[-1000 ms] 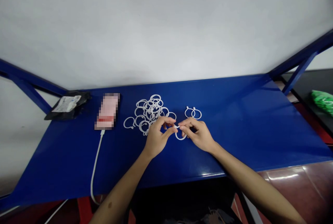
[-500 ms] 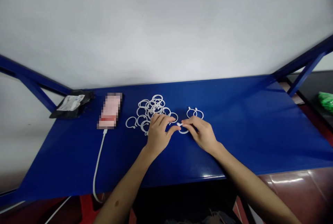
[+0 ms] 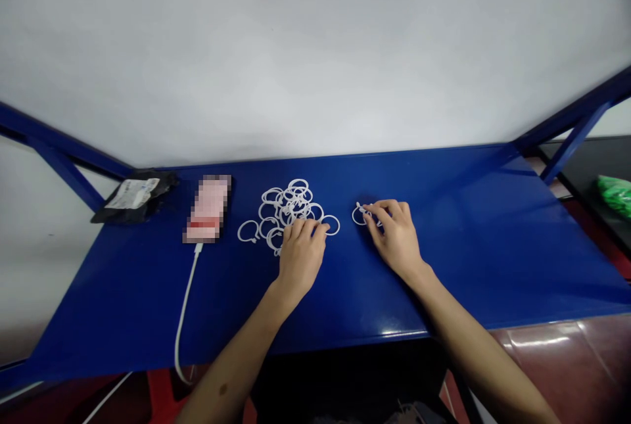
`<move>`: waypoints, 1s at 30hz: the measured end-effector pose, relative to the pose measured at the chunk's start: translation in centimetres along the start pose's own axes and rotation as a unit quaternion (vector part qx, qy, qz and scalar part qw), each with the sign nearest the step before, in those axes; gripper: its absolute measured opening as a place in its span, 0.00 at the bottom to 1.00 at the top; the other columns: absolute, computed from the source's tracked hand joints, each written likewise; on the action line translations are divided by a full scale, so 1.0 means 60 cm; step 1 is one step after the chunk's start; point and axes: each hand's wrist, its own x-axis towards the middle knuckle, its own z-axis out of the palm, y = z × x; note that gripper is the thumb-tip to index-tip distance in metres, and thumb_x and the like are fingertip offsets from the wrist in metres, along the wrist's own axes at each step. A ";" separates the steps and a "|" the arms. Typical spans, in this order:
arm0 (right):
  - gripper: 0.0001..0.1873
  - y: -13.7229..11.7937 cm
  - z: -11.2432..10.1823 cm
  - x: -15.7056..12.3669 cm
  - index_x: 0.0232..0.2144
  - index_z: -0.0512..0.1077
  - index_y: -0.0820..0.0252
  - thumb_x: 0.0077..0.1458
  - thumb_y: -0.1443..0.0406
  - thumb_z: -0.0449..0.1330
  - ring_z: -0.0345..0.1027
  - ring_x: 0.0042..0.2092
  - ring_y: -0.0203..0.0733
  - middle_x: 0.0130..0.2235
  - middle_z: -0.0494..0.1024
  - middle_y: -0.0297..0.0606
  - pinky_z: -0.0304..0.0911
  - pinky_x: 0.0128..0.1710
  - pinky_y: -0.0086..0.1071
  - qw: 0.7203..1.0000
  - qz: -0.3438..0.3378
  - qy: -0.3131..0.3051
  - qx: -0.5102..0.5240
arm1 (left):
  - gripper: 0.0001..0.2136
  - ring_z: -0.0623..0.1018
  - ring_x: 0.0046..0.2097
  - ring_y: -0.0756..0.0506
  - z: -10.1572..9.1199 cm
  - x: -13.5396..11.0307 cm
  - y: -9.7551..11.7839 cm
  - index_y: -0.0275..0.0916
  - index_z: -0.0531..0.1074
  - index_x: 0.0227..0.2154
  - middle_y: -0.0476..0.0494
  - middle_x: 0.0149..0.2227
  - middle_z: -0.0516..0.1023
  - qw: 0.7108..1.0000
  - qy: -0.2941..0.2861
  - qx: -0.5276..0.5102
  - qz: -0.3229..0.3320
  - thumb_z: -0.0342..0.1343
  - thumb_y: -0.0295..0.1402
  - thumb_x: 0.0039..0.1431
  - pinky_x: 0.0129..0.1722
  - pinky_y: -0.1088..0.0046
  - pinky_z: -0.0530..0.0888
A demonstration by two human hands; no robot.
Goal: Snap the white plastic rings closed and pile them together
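Note:
A pile of several white plastic rings lies on the blue shelf. My left hand rests at the pile's near edge, fingers stretched over the nearest rings and gripping nothing. To the right lies a small group of white rings. My right hand is on that group, fingers curled and fingertips pinching a white ring against the shelf. Part of the group is hidden under these fingers.
A phone with a white cable lies left of the pile, and a black packet sits at the shelf's far left corner. Blue frame struts rise at both ends. A green object lies far right.
Both hands held one ring between them in front of the pile. My right hand has carried it right to the small group, and my left hand has let go and moved onto the pile.

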 end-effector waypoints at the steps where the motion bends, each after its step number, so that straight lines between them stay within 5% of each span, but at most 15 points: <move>1: 0.13 -0.006 0.000 -0.001 0.49 0.76 0.55 0.66 0.63 0.55 0.65 0.44 0.50 0.43 0.76 0.46 0.69 0.44 0.47 1.000 -0.011 -0.011 0.019 | 0.10 0.73 0.43 0.39 -0.001 0.000 0.001 0.42 0.75 0.44 0.42 0.40 0.79 1.000 -0.005 -0.020 0.001 0.54 0.24 0.63 0.42 0.60 0.66; 6: 0.13 -0.028 -0.003 -0.004 0.50 0.74 0.56 0.66 0.62 0.57 0.68 0.48 0.48 0.46 0.77 0.44 0.68 0.49 0.47 0.986 -0.085 -0.092 0.113 | 0.07 0.73 0.43 0.40 -0.011 0.005 0.009 0.42 0.72 0.39 0.46 0.38 0.79 0.989 -0.016 -0.147 0.007 0.57 0.23 0.60 0.45 0.60 0.67; 11: 0.14 -0.036 -0.007 -0.009 0.50 0.73 0.56 0.64 0.60 0.60 0.72 0.47 0.46 0.47 0.79 0.43 0.70 0.47 0.44 0.967 -0.149 -0.116 0.172 | 0.06 0.75 0.39 0.46 -0.027 0.011 0.010 0.41 0.71 0.36 0.49 0.35 0.77 0.945 0.003 -0.316 -0.083 0.57 0.24 0.58 0.43 0.65 0.72; 15: 0.12 -0.042 -0.005 -0.014 0.50 0.73 0.54 0.67 0.64 0.56 0.76 0.42 0.41 0.45 0.82 0.39 0.72 0.44 0.38 0.965 -0.077 -0.073 0.238 | 0.03 0.76 0.37 0.48 -0.038 0.013 0.003 0.41 0.73 0.37 0.47 0.36 0.77 0.877 -0.036 -0.455 -0.146 0.59 0.30 0.60 0.39 0.69 0.74; 19: 0.09 -0.049 -0.003 -0.016 0.46 0.76 0.54 0.65 0.63 0.58 0.76 0.30 0.35 0.36 0.83 0.35 0.73 0.32 0.31 0.942 0.044 -0.058 0.326 | 0.08 0.76 0.36 0.49 -0.038 0.011 -0.001 0.42 0.74 0.41 0.46 0.37 0.78 0.835 -0.049 -0.531 -0.134 0.62 0.35 0.59 0.39 0.69 0.75; 26: 0.10 -0.054 -0.004 -0.020 0.43 0.79 0.55 0.62 0.60 0.61 0.72 0.25 0.34 0.30 0.81 0.34 0.71 0.27 0.30 0.926 0.053 -0.087 0.363 | 0.10 0.77 0.32 0.49 -0.029 0.012 0.000 0.41 0.74 0.38 0.48 0.32 0.79 0.848 -0.033 -0.508 -0.148 0.65 0.39 0.57 0.35 0.71 0.75; 30: 0.10 -0.056 -0.002 -0.025 0.43 0.78 0.57 0.64 0.60 0.60 0.73 0.27 0.34 0.30 0.80 0.35 0.70 0.27 0.29 0.920 0.024 -0.126 0.370 | 0.09 0.77 0.31 0.49 -0.030 0.014 -0.001 0.41 0.75 0.35 0.50 0.28 0.78 0.879 0.003 -0.452 -0.153 0.66 0.38 0.56 0.35 0.71 0.74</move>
